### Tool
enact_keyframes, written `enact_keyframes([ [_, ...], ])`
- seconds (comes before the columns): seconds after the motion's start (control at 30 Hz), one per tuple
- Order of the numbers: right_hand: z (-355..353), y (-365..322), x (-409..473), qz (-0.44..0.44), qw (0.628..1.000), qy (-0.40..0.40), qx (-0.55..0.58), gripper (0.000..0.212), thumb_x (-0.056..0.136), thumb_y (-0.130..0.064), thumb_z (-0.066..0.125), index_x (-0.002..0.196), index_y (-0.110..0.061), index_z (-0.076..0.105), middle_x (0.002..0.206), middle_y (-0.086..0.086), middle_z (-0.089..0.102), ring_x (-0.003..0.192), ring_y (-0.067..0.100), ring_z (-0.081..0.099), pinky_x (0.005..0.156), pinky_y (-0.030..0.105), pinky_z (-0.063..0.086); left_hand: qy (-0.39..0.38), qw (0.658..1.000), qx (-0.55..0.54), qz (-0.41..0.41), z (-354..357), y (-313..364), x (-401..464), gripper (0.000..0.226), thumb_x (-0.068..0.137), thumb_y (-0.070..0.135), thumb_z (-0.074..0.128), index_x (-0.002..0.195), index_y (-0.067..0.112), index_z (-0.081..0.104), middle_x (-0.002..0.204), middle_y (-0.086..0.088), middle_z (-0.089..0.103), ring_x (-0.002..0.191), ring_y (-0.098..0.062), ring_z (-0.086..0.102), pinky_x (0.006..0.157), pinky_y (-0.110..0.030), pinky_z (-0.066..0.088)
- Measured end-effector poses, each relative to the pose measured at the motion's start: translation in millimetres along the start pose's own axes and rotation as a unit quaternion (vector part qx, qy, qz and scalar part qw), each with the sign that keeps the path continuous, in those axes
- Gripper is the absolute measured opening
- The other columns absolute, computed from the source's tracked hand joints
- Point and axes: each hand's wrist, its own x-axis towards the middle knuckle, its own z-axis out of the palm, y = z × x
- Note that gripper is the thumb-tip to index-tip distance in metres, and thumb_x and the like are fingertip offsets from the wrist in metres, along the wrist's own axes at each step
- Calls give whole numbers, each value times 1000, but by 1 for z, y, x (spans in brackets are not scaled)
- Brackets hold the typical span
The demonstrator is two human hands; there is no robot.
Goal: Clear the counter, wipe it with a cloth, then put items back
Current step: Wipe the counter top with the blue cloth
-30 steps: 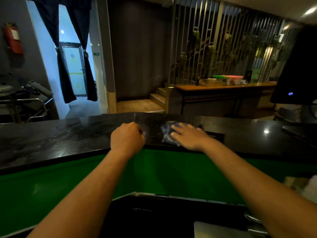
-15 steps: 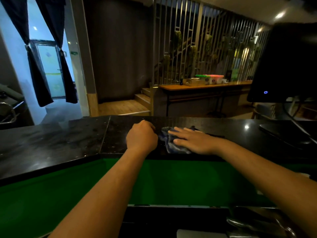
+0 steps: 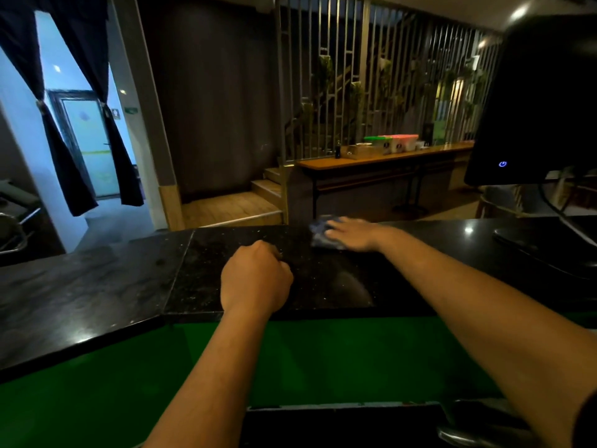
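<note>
under the right hand [image 3: 353, 234], a crumpled blue cloth [image 3: 319, 232] lies on the polished, speckled black stone counter [image 3: 226, 279]; fingers flat and extended, pressing it down. left hand [image 3: 255, 279] rests nearer the body, to the left of the cloth, clenched in a fist, grasping nothing visible. right of the right hand: glossy black monitor [image 3: 542, 101], blue power symbol lit. no readable writing.

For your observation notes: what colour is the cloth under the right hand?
Blue, with lighter patches; the cloth shows in the head view.
</note>
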Motion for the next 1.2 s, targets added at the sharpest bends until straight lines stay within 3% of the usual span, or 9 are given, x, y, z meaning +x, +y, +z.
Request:
enact_keyframes([
  [0.1,-4,68,10,171,985,27,25,107,66,-87,4,158,-32,11,168,4,4,152,35,9,119,60,13,2,1000,-8,18,-1,2,-2,22,86,34,58,95,29,77,86,4,72,78,-19,66,71,-33,57],
  [0.2,4,39,-21,94,995,13,-6,112,65,-93,-3,156,-31,15,167,7,5,151,39,7,116,65,12,-10,999,-4,31,-2,3,-1,21,85,38,60,95,31,77,87,6,72,79,-18,66,72,-34,57],
  [0.3,22,8,-99,-16,999,28,-34,94,77,-85,2,158,-37,12,167,-6,-1,153,26,1,120,57,6,-13,999,1,43,-2,6,-1,20,86,41,61,93,32,77,85,7,72,77,-16,65,69,-33,55],
  [0.4,29,48,-142,-24,999,46,14,65,97,-68,24,156,-44,13,167,-10,3,153,21,6,122,49,7,-6,997,18,78,-8,11,-4,20,88,42,62,92,30,78,83,5,73,73,-17,65,66,-33,55],
  [0.53,11,83,-148,146,987,71,11,66,99,-66,21,158,-37,11,168,-1,0,153,30,5,121,55,7,-29,993,47,106,-12,36,-11,22,89,44,62,90,28,78,77,3,70,70,-19,64,60,-29,48],
  [0.73,30,72,-191,7,997,77,27,59,101,-61,28,156,-43,16,167,-10,4,153,21,6,123,44,7,-76,992,-26,93,13,93,-18,24,86,38,59,93,25,77,89,-2,72,84,-27,67,68,-32,50],
  [0.9,11,120,-162,147,987,60,12,73,93,-73,14,158,-39,13,167,-3,-1,153,31,4,122,53,7,-103,989,-50,92,38,129,-24,26,85,33,56,102,25,75,101,-3,72,94,-28,66,78,-37,57],
  [1.07,26,103,-170,36,996,73,39,61,101,-61,27,157,-42,12,166,-11,0,154,22,1,123,45,5,-36,993,-54,98,53,126,-25,29,84,37,55,102,24,73,100,-2,72,98,-28,63,78,-38,55],
  [1.2,-2,149,-96,115,991,38,57,70,99,-65,19,159,-29,12,167,-3,2,154,25,1,123,49,5,-34,993,-52,102,51,126,-27,27,88,39,53,102,25,72,97,1,71,95,-23,61,78,-38,55],
])
